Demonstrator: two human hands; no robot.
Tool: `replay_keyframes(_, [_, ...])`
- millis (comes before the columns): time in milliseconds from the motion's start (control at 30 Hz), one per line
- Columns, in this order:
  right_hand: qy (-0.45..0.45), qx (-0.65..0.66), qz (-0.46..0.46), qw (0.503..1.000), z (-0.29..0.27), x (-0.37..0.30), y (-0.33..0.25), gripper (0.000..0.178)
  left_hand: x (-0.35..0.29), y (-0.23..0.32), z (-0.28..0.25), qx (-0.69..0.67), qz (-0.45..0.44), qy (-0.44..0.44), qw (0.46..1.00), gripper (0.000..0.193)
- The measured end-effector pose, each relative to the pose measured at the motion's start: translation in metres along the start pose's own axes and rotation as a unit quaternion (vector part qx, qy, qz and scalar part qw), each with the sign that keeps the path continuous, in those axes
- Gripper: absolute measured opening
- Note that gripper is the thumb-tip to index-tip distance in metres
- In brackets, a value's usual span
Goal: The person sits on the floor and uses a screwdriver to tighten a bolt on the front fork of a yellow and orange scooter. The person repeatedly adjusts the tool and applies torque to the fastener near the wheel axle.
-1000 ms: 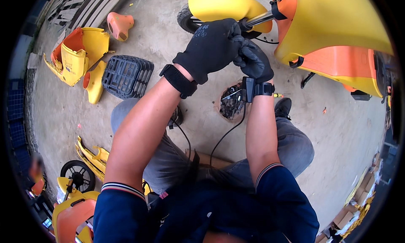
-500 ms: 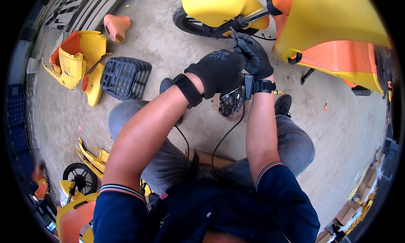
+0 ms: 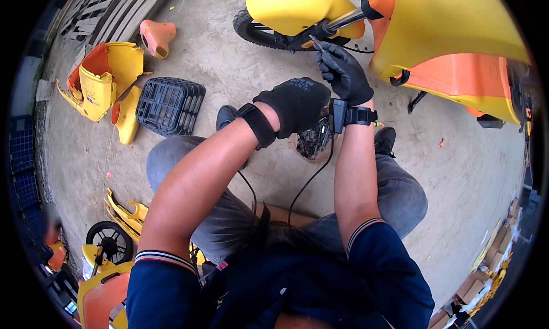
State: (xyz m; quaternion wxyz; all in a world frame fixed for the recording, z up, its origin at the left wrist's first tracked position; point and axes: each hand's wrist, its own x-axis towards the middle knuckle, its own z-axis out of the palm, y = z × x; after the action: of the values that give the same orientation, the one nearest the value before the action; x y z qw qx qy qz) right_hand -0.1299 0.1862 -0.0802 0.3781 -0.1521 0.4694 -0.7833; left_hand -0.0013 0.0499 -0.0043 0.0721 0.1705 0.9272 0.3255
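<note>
One slim piece (image 3: 315,43), apparently metal, points to eleven o'clock, pinched in the raised right hand (image 3: 345,74); the left hand (image 3: 297,103), at its eight o'clock, curls palm-down, grip hidden. One black basket (image 3: 170,106) lies at nine.

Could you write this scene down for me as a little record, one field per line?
Left: black-gloved left hand, back upward, fingers mostly hidden
Right: black-gloved right hand, fingertips holding a thin grey metallic-looking piece
Below hands: small dark parts, heaped together
Ahead, right: yellow-and-orange scooter-like vehicle
Floor, left: black plastic lattice basket; yellow-and-orange curved plastic shell
</note>
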Motion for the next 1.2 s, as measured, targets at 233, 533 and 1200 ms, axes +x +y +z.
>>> replay_keyframes(233, [-0.008,-0.037,-0.031,0.999,0.02,-0.011,-0.029,0.035,0.001,0.002,0.004,-0.026,0.0,-0.05,0.998,0.026])
replay_keyframes(533, [0.034,0.085,0.04,0.995,0.006,0.011,0.013,0.018,0.0,0.002,-0.011,-0.036,-0.008,-0.021,0.999,0.022])
replay_keyframes(1200, [0.069,0.312,0.023,0.947,0.021,0.047,0.061,0.017,-0.011,0.005,-0.014,-0.034,-0.034,-0.007,0.999,0.02])
